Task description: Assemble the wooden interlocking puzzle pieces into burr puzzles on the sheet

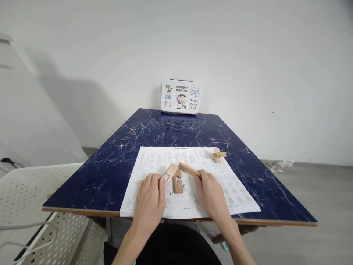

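Note:
My left hand is closed on a notched wooden puzzle piece, pinched between thumb and fingers and slanting up to the right. Another wooden puzzle bar is in my right hand, its far end pointing up and left. The tips of the two held pieces come close together; whether they touch I cannot tell. Between my hands a third notched wooden piece lies on the printed sheet. At the sheet's upper right sits an assembled cross-shaped wooden puzzle.
The blue marbled table narrows away from me to a white wall. A white box with cartoon travel prints stands at its far edge. To the left is a white perforated rack with cables. A clear plastic item lies on the floor at right.

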`<state>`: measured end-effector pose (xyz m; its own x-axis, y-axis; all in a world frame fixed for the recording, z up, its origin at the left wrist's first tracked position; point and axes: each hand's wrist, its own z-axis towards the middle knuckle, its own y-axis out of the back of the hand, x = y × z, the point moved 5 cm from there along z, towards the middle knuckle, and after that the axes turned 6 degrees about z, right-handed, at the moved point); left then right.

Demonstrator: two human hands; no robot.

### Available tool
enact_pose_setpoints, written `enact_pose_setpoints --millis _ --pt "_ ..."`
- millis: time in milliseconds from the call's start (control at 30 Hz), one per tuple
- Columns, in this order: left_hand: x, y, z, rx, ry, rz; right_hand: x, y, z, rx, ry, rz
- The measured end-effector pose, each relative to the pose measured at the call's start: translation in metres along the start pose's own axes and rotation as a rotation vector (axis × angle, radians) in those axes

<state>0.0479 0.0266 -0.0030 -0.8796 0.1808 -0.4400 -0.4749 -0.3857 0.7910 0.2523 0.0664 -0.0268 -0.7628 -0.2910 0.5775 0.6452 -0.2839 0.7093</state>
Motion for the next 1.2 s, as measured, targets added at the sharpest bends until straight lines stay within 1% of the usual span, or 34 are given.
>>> enact_pose_setpoints --millis 67,167,267,367,500,733,833,1067,1200 --pt "-0.002 0.0 -0.001 0.074 0.033 -0.058 0.003 0.006 -0.003 0.029 -0.067 0.147" --pt "-0.005 0.001 -0.003 0.168 0.079 -0.17 0.016 0.012 -0.01 0.048 -0.089 0.392" --pt "-0.005 0.001 -0.005 0.228 0.141 -0.299 0.027 0.011 -0.015 0.056 -0.101 0.511" --pt "-0.001 0.001 -0.006 0.273 0.173 -0.418 0.03 0.006 -0.017 0.068 -0.103 0.566" --pt "0.001 0.001 -0.006 0.304 0.174 -0.522 0.029 0.003 -0.018 0.072 -0.087 0.563" --pt "-0.003 0.0 -0.003 0.331 0.181 -0.562 0.033 0.002 -0.02 0.055 -0.018 0.533" --pt "-0.003 0.001 -0.002 0.33 0.183 -0.566 0.033 0.002 -0.021 0.047 -0.005 0.515" --pt "0.002 -0.002 -0.001 0.323 0.201 -0.614 0.032 0.002 -0.024 -0.023 0.058 0.407" --pt "0.004 -0.001 -0.001 0.31 0.203 -0.628 0.032 0.0 -0.026 -0.03 0.089 0.386"
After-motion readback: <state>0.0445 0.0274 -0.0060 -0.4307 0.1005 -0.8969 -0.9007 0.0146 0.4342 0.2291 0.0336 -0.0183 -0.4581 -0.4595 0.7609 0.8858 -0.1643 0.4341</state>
